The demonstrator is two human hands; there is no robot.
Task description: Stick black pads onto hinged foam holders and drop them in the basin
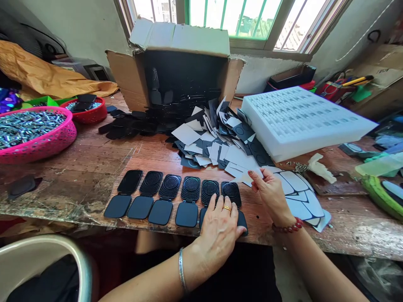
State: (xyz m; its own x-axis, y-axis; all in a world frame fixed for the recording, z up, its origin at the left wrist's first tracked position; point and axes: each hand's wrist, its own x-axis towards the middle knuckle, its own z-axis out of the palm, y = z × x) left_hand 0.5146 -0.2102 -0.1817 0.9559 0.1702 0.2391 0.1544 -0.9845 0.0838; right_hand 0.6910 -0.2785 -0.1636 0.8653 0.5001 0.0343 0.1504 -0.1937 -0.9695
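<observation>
From the head camera, I see the left hand (220, 224) at six o'clock, palm down, fingers outstretched with only narrow gaps, gripping nothing I can make out; it covers parts of the two rightmost hinged black cases (187, 214), which lie opened flat in a row of six from about eight o'clock to five; how hard it presses, I cannot tell. The right hand (270, 193), at four o'clock, pinches a thin pale slip (247, 178) between thumb and fingers; its pointed end hangs near the last case's upper leaf.

To my mind this goes best with the palm steadying the case, the slip held by its edge and kept taut, since so thin a piece would crease easily.

The lower leaves look smooth and matt, round-cornered; most upper ones carry fine curved ridges and a grid; mid-dial sprawls a heap of flat black-and-white offcuts (185, 134), sharp-edged; at half past two sits a slotted white foam block (277, 147); towards twelve, a ragged cardboard box (127, 79); at nine, a perforated pink basket (47, 147) of shiny metal parts.
</observation>
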